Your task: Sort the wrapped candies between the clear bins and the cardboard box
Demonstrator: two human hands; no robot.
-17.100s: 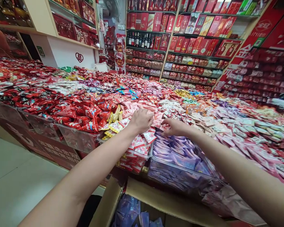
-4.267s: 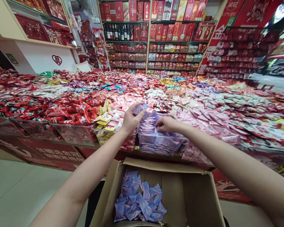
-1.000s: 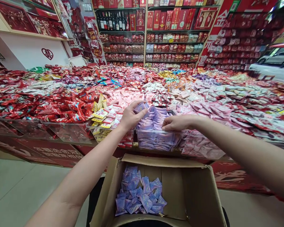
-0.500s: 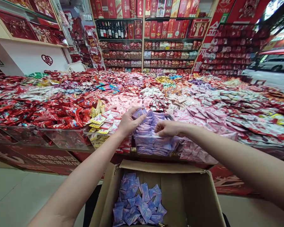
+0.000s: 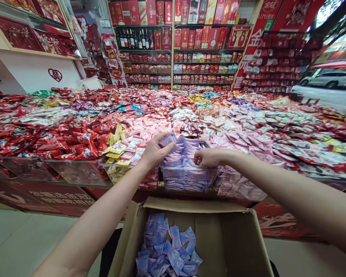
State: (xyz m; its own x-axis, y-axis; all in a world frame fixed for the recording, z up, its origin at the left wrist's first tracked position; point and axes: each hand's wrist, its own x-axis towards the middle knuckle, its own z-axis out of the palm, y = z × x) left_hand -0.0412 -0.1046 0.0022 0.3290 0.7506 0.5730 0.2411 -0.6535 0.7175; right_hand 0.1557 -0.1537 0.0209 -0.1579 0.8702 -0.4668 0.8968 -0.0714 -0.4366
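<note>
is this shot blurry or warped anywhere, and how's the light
Head view: the purple packets and left hand are sharp. Head view: the back shelves lean and bow, wide-angle distortion. Head view: the street at upper right is washed out.

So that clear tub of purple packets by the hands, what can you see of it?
The clear tub is a rectangular see-through plastic bin standing level at the counter's front edge, behind an open cardboard box. It is heaped above its rim with purple packets, laid in rows. The left hand pinches packets at its back left; the right hand rests on the pile near the front right. Similar tubs adjoin it on both sides.
</note>
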